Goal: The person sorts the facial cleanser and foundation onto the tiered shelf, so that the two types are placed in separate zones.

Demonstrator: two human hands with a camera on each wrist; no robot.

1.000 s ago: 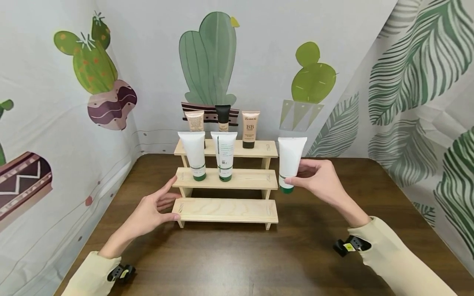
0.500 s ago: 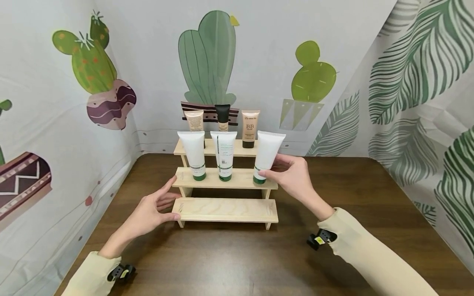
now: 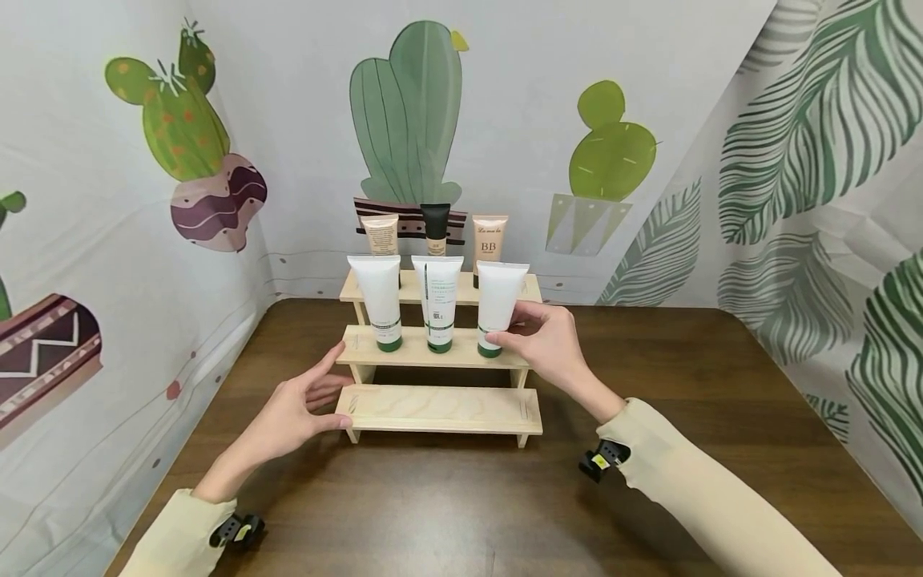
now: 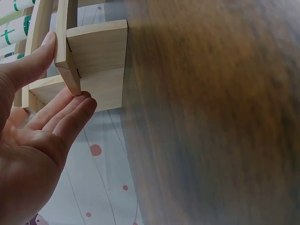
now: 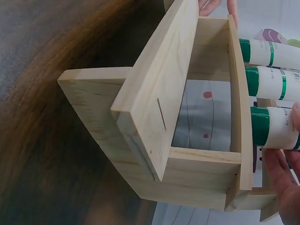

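On the right of the middle tier of a three-step wooden display stand (image 3: 443, 409), my right hand (image 3: 544, 344) pinches a white squeeze tube (image 3: 500, 296) low, near its green cap. The cap is at the board's surface; whether it bears weight there I cannot tell. Two similar tubes, the left one (image 3: 377, 300) and the middle one (image 3: 437, 300), stand cap-down beside it. My left hand (image 3: 292, 413) touches the stand's left end with thumb and fairly straight fingers spread apart. In the left wrist view the fingertips (image 4: 86, 101) lie against a board corner.
On the top tier stand a beige tube (image 3: 380, 232), a black-topped tube (image 3: 436, 224) and a BB cream tube (image 3: 489, 238), partly hidden by the white ones. The brown table (image 3: 433, 513) runs back to a printed cloth (image 3: 519, 120) with cacti.
My right hand has carried its white tube leftward from beside the stand onto the middle tier's right part, and the tube is now more upright than half a second ago. My left hand stays put.
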